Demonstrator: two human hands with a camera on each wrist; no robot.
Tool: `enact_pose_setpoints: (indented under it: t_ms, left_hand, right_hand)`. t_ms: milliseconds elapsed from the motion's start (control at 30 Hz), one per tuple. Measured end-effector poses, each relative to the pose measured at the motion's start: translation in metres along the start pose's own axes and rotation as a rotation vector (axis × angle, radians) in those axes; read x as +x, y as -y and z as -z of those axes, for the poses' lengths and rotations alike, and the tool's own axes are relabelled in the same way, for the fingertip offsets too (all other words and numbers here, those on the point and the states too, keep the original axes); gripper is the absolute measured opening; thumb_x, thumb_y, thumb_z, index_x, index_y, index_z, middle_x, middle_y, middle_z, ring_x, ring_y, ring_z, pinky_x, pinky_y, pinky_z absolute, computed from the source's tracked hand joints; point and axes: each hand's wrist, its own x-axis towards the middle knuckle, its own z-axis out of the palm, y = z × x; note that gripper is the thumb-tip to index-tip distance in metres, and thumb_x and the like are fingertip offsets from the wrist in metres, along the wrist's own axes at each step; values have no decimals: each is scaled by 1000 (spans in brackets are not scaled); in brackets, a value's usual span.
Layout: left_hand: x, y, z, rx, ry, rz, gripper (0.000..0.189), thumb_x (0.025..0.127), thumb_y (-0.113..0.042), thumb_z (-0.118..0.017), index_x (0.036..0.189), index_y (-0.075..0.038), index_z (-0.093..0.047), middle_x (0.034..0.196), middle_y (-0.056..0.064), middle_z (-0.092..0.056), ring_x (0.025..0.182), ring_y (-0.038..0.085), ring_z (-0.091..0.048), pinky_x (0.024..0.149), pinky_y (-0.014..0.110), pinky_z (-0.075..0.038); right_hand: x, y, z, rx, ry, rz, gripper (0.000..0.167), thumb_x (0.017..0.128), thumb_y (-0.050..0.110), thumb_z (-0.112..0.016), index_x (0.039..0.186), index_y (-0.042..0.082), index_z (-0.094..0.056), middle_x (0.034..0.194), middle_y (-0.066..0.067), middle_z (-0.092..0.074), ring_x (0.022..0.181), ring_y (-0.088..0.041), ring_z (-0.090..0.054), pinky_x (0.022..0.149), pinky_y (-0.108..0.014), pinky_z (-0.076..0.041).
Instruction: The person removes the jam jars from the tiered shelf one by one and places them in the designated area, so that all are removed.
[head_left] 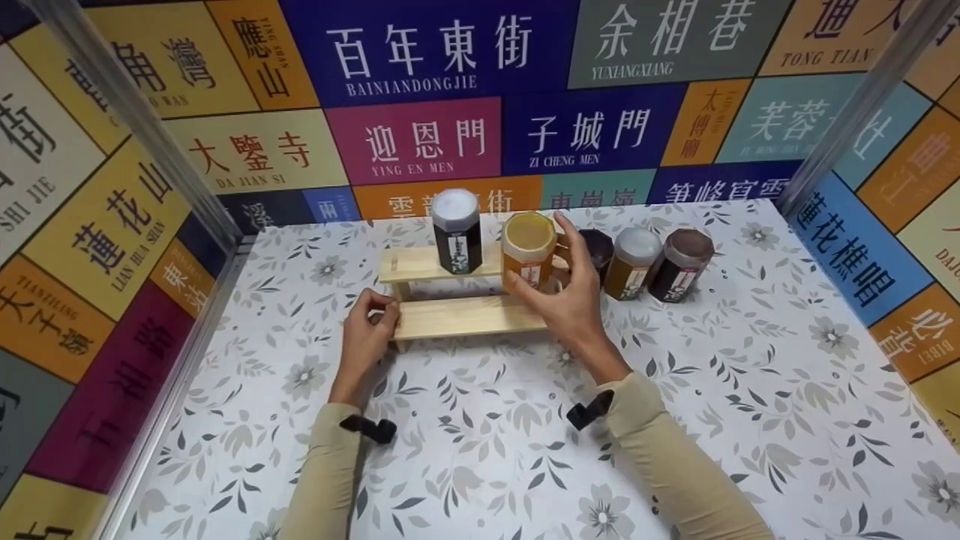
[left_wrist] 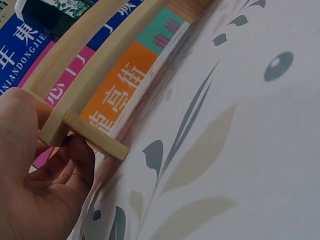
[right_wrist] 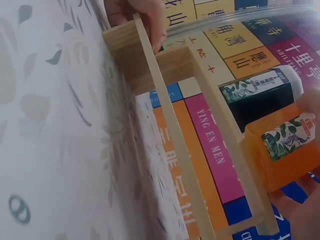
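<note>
The right hand [head_left: 574,300] held an octagonal orange jar [head_left: 528,255], thumb on one side and fingers on the other, the grip as wide as the jar's body; the jar was at the upper step of a two-tier pale wooden rack [head_left: 465,319], towards its right end, leaning slightly in the right wrist view; whether its base bore fully on the plank I could not tell. The left hand [head_left: 365,330] pinched the left end of the rack's lower step in a narrow grip, its fingers curled at the plank's edge just beside the leg; the rack stood upright on a white floral tablecloth [head_left: 465,450].

A black jar with a white lid [head_left: 457,236] stood on the upper step, just left of the orange one; to the right of the rack, three more jars stood in a row: a dark-lidded jar [head_left: 596,247], partly hidden behind the right hand; an amber jar with a white lid [head_left: 632,266]; and a dark jar with a brown lid [head_left: 681,266], at the far end.

Beige sleeves [head_left: 322,472] covered both forearms, with black straps at the wrists; behind the table rose a wall of coloured place-name panels [head_left: 412,142], one reading "YING EN MEN".
</note>
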Motion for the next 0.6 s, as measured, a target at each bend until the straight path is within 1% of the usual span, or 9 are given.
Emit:
enact_pose_setpoints:
  t_ms: [67, 167, 267, 367, 500, 600]
  left_hand:
    - [0, 1, 0, -13, -1, -6, 15, 105, -18, -68, 113, -5, -67, 114, 11, -72, 94, 21, -70, 75, 22, -54]
    - [1, 2, 0, -34, -2, -9, 13, 105, -17, -69, 112, -6, -66, 113, 11, -72, 96, 21, -69, 76, 22, -54]
    - [1, 4, 1, -39, 1, -5, 13, 105, -19, -70, 110, -8, -66, 113, 10, -72, 101, 20, -69, 81, 21, -55]
    - [1, 5, 1, -39, 13, 0, 13, 105, -22, -70, 111, -11, -67, 115, 9, -72, 105, 18, -68, 84, 21, -55]
    - [2, 6, 1, -35, 24, 3, 14, 105, -24, -69, 111, -12, -66, 116, 8, -72, 106, 18, -69, 85, 23, -56]
    - [2, 6, 2, -25, 25, 6, 14, 105, -24, -69, 111, -12, -66, 115, 8, -72, 105, 18, -69, 84, 24, -56]
  right_hand:
    - [-2, -7, 6, -6, -6, -2, 96, 82, 10, -95, 163, 11, -45, 148, -14, -59, 131, -31, -63, 105, -56, -58]
    - [-4, -17, 17, -12, -15, 4, 93, 81, 10, -96, 160, 12, -49, 145, -11, -60, 129, -26, -65, 102, -52, -61]
    - [-6, -22, 29, 16, -22, 4, 90, 80, 11, -97, 158, 16, -51, 141, -7, -62, 124, -22, -66, 99, -45, -63]
    - [-9, -24, 42, 41, -26, -12, 89, 80, 12, -97, 156, 18, -52, 140, -6, -64, 123, -20, -67, 97, -35, -63]
    - [-15, -32, 59, 34, -38, -43, 86, 81, 10, -96, 154, 16, -52, 137, -8, -66, 123, -19, -68, 96, -25, -61]
    - [-19, -39, 71, 2, -47, -85, 85, 82, 9, -95, 155, 12, -51, 137, -7, -63, 121, -19, -68, 97, -23, -60]
